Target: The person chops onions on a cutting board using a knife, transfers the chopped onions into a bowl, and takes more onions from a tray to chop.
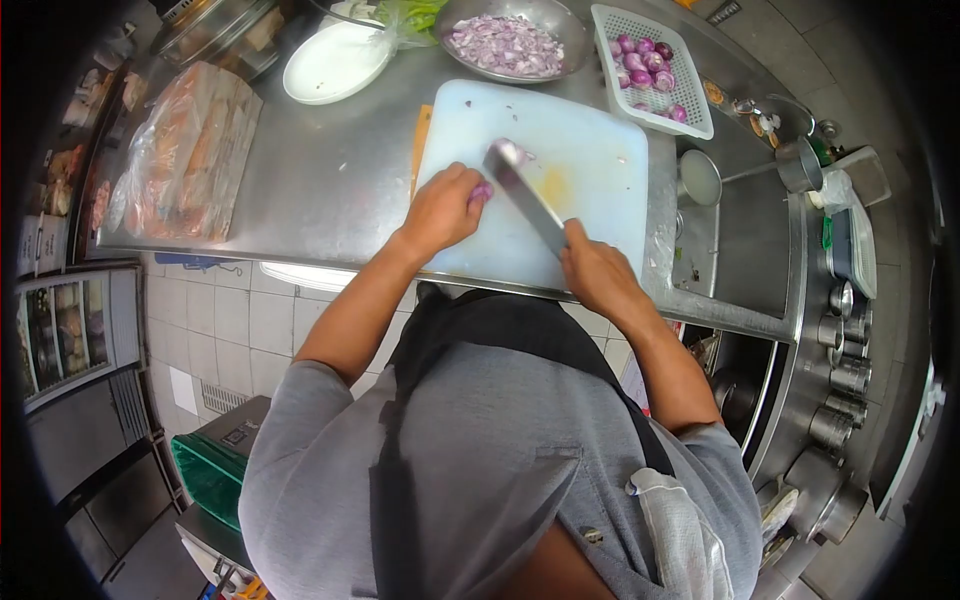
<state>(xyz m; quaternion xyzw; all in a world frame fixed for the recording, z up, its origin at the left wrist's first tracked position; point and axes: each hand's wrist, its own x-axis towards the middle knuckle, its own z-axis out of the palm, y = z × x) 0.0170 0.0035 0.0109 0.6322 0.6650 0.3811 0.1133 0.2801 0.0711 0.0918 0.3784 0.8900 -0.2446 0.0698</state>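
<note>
My right hand (597, 268) is closed around the handle of a kitchen knife (530, 202), whose blade slants up and left over the white cutting board (600, 180). By the blade's far end lie some cut pieces of purple onion (513, 153). My left hand (447, 208) is over the board's left edge, fingers curled around a piece of onion (483, 191). A yellowish stain and a few small scraps show on the board. Behind it stands a metal bowl (575, 30) of chopped onion (508, 45).
A white basket (700, 115) of peeled onions (645, 65) stands at the back right, near the sink (740, 220). A white plate (335, 62) and a plastic-wrapped package (185, 150) are on the left. A green-lined bin (205, 470) stands low at left.
</note>
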